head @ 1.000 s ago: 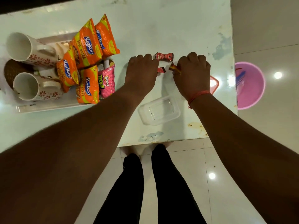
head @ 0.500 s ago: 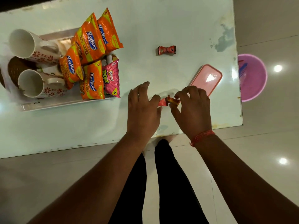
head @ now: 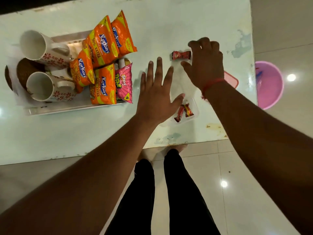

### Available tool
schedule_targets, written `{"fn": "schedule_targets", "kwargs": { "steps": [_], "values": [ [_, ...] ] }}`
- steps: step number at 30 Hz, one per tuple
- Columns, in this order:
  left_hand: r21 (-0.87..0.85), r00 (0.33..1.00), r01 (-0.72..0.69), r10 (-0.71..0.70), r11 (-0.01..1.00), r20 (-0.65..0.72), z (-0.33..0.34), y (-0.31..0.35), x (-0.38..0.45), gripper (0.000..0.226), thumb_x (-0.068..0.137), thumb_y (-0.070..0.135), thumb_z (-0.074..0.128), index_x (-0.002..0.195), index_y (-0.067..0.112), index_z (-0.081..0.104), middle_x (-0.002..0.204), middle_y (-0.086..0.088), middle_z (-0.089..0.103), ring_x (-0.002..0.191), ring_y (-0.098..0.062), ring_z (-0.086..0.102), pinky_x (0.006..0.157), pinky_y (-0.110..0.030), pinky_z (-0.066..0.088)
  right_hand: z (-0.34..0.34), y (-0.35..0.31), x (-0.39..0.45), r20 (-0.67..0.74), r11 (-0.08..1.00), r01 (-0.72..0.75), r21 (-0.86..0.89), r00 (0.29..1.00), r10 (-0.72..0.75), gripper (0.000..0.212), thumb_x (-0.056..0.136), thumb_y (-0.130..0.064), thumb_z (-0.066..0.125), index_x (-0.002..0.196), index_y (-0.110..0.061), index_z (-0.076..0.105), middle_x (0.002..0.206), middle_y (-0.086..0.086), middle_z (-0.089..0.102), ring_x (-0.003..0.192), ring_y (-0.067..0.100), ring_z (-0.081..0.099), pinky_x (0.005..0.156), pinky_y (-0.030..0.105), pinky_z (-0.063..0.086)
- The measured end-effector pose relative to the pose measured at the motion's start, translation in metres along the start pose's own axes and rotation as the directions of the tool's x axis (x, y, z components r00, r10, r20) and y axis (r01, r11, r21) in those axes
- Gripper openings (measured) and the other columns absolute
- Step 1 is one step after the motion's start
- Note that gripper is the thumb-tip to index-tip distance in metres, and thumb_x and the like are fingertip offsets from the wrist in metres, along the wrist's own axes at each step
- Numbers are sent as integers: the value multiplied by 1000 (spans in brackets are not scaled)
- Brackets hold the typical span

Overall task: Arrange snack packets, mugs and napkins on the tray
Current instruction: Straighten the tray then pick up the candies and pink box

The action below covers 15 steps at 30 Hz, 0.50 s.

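Fingers of the left hand (head: 156, 92) were spread flat, holding nothing; the right hand (head: 205, 63) hovered loosely open beside a red candy (head: 181, 55) on the surface (head: 169, 22). Snack packets (head: 103, 48) and mugs (head: 42, 46) lay on the tray (head: 74, 108) to the left.

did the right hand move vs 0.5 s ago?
Yes. The right hand went from the table's near edge, where it pinched a candy, up to the lone red wrapped candy farther along the white table.

Mugs (head: 45, 65): two. Orange snack packets (head: 101, 48): five. Pink packet (head: 123, 82): one. Wrapped candies (head: 181, 55): three.
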<state>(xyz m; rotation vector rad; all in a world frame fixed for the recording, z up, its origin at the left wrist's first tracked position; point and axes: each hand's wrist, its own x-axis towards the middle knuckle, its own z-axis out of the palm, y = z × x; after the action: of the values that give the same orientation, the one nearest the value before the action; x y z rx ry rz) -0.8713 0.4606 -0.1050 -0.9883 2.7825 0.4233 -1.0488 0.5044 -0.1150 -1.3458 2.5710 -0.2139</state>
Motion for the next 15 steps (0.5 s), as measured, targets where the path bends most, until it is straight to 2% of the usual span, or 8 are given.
{"fn": "schedule_targets", "kwargs": {
  "steps": [3,6,9,15],
  "values": [
    [46,1000,9,-9,999,18,0,-2,15,88,86,78,21,156,24,16,165,-14,5,152,-36,2,119,-58,13,6,-1,23,57,997,60,-43,997,-58,48,88,-43,59,127,-15,54,129,12,51,119,38,46,91,48,43],
    [55,999,21,-23,998,32,-3,-5,22,89,86,79,15,156,26,9,165,-12,2,152,-35,0,120,-57,11,15,-3,25,41,990,102,-95,994,-98,36,89,-40,58,112,-13,62,118,12,55,112,38,49,86,46,44],
    [47,999,26,-28,999,35,-2,-5,21,87,86,79,12,156,27,8,165,-12,2,152,-35,-1,120,-58,11,22,-1,14,-18,992,78,-94,997,-80,31,90,-39,57,100,-10,65,108,12,58,103,37,53,81,45,46],
    [2,998,33,-33,999,60,2,-4,4,86,87,78,8,156,27,8,165,-12,0,152,-34,-2,120,-58,10,5,4,-26,-33,999,-17,37,999,18,28,90,-37,55,102,-14,67,115,8,58,110,32,51,85,42,45]
  ]
}}
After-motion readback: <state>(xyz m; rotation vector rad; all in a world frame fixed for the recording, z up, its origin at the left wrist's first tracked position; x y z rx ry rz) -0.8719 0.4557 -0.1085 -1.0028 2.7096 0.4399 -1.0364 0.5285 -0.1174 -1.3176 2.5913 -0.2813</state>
